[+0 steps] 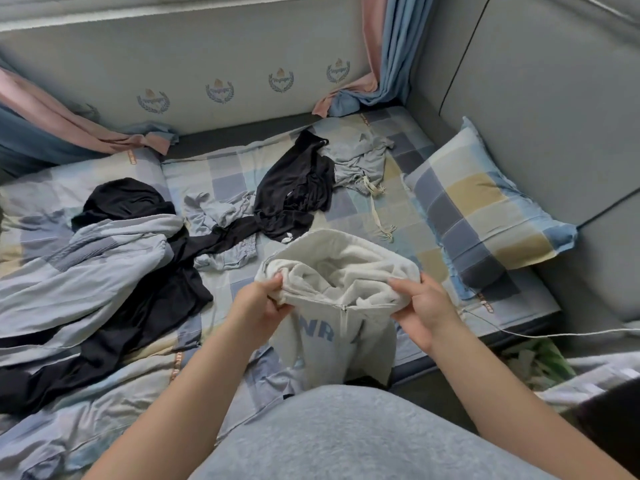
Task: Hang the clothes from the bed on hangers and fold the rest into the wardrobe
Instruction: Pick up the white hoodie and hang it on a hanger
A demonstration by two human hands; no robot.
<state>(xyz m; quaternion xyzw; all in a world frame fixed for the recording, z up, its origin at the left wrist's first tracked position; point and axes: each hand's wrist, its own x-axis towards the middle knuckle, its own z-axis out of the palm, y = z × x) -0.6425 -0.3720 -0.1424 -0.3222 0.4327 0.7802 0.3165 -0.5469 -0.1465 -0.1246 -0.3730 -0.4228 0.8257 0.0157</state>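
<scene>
Grey padded wall [242,46] (crest emblems along back), pink-blue curtains [391,64] in corner; daylight, seemingly.

Cream zipped hoodie [318,351] held upright; crumpled clothes [294,192] strewn on bed [408,216].

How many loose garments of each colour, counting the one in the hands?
White: 1, the hoodie, gripped by the left hand and right hand.
Black: 2, the centre black garment and left black garment.
Grey-blue: 3, the jacket, crumpled piece and drawstring shorts.
Total: 6; overlaps make this approximate.
</scene>
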